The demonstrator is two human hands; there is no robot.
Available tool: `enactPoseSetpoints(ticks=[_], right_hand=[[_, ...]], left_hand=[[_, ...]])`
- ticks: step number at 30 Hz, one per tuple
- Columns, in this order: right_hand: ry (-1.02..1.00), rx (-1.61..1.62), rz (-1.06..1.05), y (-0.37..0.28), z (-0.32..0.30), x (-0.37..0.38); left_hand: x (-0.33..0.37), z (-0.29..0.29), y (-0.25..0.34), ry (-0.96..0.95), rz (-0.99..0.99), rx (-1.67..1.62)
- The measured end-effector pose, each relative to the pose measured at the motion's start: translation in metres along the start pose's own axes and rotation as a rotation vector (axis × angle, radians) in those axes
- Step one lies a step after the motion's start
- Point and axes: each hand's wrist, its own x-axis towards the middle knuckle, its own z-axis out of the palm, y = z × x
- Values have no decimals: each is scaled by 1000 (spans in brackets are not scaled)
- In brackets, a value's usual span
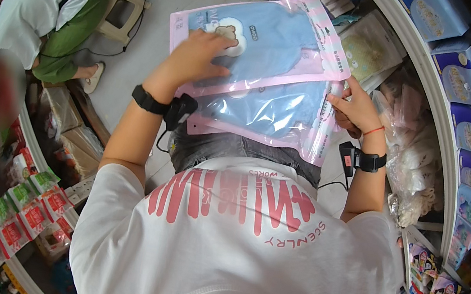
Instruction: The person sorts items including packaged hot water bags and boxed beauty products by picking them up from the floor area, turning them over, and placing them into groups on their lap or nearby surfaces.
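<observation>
Two pink-edged clear plastic packages with blue folded fabric inside lie overlapped in front of me. The upper package (279,44) has a bear on a white cloud-shaped patch; the lower package (266,115) shows beneath it, over my lap. My left hand (200,59) rests on the upper package's left part, fingers spread over the patch. With its thumb on top, my right hand (357,108) pinches the right edges of the packages where they meet. Its other fingers are partly hidden behind them. Each wrist wears a black strap with a small device.
At the left, another person in a white top and green trousers (66,54) bends beside a beige stool (121,13). Shelves curve along the right with blue packs (464,74) and plastic-bagged goods (415,147). Red and green packets (24,217) hang at the lower left.
</observation>
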Motion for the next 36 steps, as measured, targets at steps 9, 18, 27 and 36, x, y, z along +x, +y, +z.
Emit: enactPoseSetpoints(ticks=[9, 18, 27, 36], right_hand=[[156, 305, 57, 50, -31, 26], [70, 136, 14, 16, -24, 43], [-313, 274, 144, 30, -22, -61], [-405, 155, 175, 28, 2, -60]], left_hand=[[-45, 20, -43, 178, -572, -232], [-45, 17, -26, 253, -368, -136], [-61, 14, 5, 121, -266, -290], [-62, 19, -11, 222, -687, -625]])
